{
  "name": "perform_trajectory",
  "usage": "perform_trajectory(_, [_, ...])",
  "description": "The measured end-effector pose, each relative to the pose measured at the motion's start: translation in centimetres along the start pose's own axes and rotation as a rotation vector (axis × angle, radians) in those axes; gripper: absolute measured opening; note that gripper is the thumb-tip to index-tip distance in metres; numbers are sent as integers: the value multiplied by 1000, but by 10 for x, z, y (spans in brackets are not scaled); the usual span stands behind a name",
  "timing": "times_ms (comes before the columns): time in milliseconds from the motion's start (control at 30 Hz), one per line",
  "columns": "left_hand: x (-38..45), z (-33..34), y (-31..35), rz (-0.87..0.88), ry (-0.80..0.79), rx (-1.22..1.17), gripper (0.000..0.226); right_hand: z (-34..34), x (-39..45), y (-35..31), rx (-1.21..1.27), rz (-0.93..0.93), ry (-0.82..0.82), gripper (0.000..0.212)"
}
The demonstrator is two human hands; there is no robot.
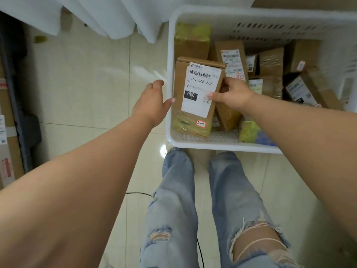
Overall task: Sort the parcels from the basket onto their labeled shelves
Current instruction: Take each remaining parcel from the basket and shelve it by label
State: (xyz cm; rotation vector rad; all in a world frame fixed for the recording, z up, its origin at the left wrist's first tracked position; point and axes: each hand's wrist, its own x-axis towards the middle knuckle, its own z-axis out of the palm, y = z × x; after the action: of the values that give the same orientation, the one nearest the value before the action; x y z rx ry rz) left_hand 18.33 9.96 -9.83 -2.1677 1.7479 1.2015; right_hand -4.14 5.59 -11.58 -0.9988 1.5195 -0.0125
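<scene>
Tall brown cardboard parcel point(197, 99) with a white shipping label and a small red-edged sticker reading 3-1-1, standing tilted at the near left corner of the white perforated plastic basket point(260, 18), between the two hands. Right hand point(232, 93): thumb on the label face, fingers curled behind the parcel's right edge, gripping it. Left hand point(152, 101): fingers relaxed and spread, fingertips just touching the parcel's left side at the basket wall; it holds nothing.

Step in hand, as judged: lifting this parcel out and reading its sticker. A sound lift would bring the left hand flat against the left face, so the box is carried between both hands, then raise it straight up until its taped base passes the rim.

Clearances: the basket wall lies tight against the left hand, leaving little room there. Beyond the right hand, other brown cardboard parcels point(231, 55) lean close; one touches the held box and may topple. Left of the left hand, pale tiled floor point(81, 89) offers open room. No shelf labels are legible.
</scene>
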Motion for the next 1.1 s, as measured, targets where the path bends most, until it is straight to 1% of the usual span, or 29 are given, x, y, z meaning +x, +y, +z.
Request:
perform_trajectory(200, [-4, -28, 39, -20, -40, -101, 69, -40, -23, -30, 139, -34, -60, 39])
perform_trajectory(300, [-5, -36, 60, -27, -57, -174, 68, -59, -32, -37, 213, -49, -50, 26])
perform_trajectory(367, [-7, -39, 76, -17, -44, -237, 62, -72, -38, -39, 249, -57, -30, 18])
perform_trajectory(400, [-7, -39, 84, -6, -32, -268, 59, -77, -40, -40, 261, -63, -14, 18])
perform_trajectory(467, [-9, -39, 102, 7, 0, -335, 56, -89, -46, -41, 287, -75, 28, 27])
perform_trajectory(567, [-7, -39, 129, -13, 65, -383, 59, -104, -55, -40, 334, -79, 68, 42])
perform_trajectory(667, [-1, -39, 156, -21, 112, -386, 61, -114, -63, -35, 335, -89, 96, 42])
perform_trajectory(767, [6, -40, 179, 8, 125, -349, 62, -126, -70, -34, 315, -108, 207, 39])
perform_trajectory(867, [8, -47, 203, 63, 107, -317, 64, -145, -81, -34, 275, -129, 325, 45])
perform_trajectory(1000, [1, -67, 240, 171, 90, -272, 58, -175, -109, -40, 251, -149, 436, 72])
perform_trajectory(1033, [-3, -75, 250, 200, 82, -251, 55, -183, -118, -43, 252, -153, 468, 76])
perform_trajectory(1100, [-12, -96, 273, 269, 66, -203, 53, -198, -139, -52, 255, -173, 523, 73])
